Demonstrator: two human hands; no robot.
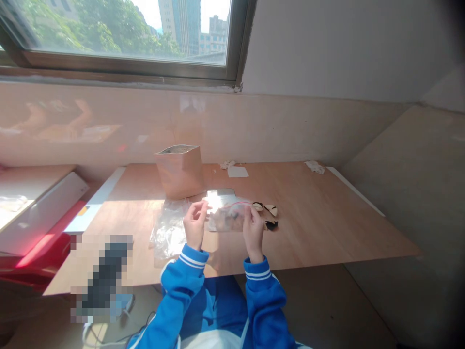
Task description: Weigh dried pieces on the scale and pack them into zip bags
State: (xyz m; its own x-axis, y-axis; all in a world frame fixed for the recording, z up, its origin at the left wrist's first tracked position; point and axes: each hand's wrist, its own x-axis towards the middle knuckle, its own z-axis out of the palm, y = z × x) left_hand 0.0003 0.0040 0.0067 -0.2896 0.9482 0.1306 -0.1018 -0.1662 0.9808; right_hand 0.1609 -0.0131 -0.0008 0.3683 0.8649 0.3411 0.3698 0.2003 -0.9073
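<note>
Between my hands a clear zip bag (227, 222) with a reddish strip along its top edge is held up over the table. My left hand (195, 220) pinches its upper left corner, thumb and fingers together. At the upper right corner my right hand (253, 228) pinches the bag the same way. Something pale and dark shows through the plastic, too blurred to name. Just right of my right hand lie small cream and black pieces (271, 210) and a black piece (271, 225). A flat, shiny rectangular thing (221, 194) lies behind the bag.
Beside my left hand several clear plastic bags (169, 230) lie on the wooden table (327, 223). An open brown paper bag (180, 172) stands behind them. Toward the wall are a white card (238, 172) and crumpled paper (315, 167). A blurred-out dark object (107, 276) with cables is at the front left edge.
</note>
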